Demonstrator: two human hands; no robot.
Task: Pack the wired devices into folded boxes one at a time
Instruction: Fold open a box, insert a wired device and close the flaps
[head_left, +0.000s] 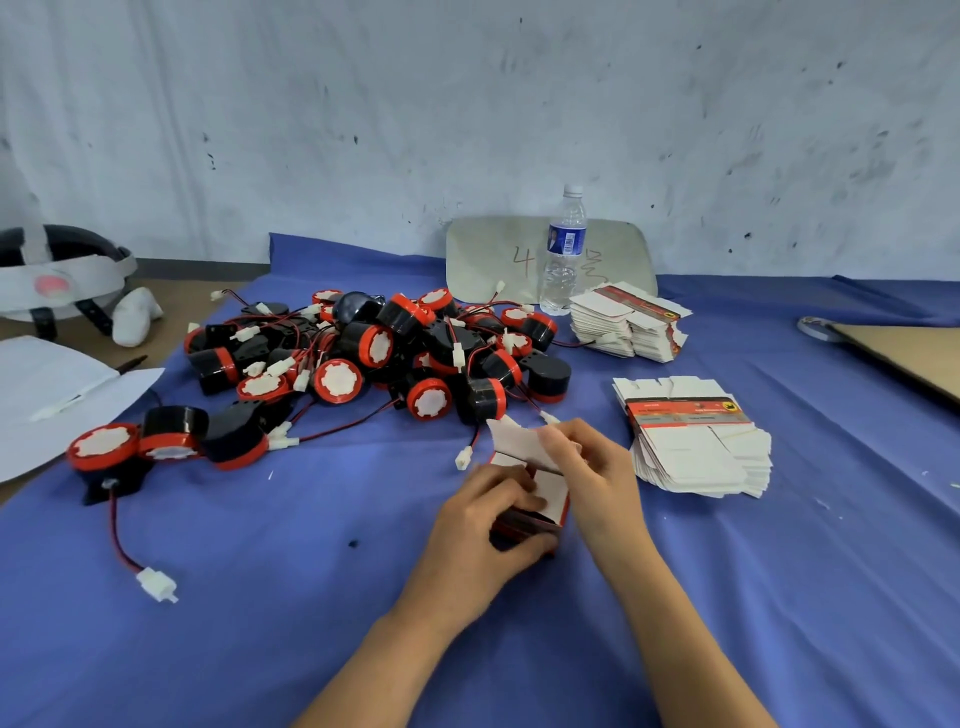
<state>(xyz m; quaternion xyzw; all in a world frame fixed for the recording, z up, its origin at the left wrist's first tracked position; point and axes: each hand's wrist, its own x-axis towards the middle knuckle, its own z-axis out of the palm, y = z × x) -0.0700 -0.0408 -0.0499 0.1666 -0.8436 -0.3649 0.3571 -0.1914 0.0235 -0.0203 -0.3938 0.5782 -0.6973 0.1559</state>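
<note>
Red "4" on board (498, 260) | flat-box stack (696, 452) print blurred | red-white box (553, 493) half-folded | left hand (483, 525) gripping it | right hand (592, 467) fingers (558, 441) pinching white flap (519, 444)

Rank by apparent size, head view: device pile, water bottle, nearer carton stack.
1. Heap of black-and-red round wired devices
2. Nearer stack of flat white cardboard cartons
3. Clear plastic water bottle, though it stands farther away

Single head-worn wide-angle view, facing forward and down, close over the table (208, 597), wall (363, 104) behind
</note>
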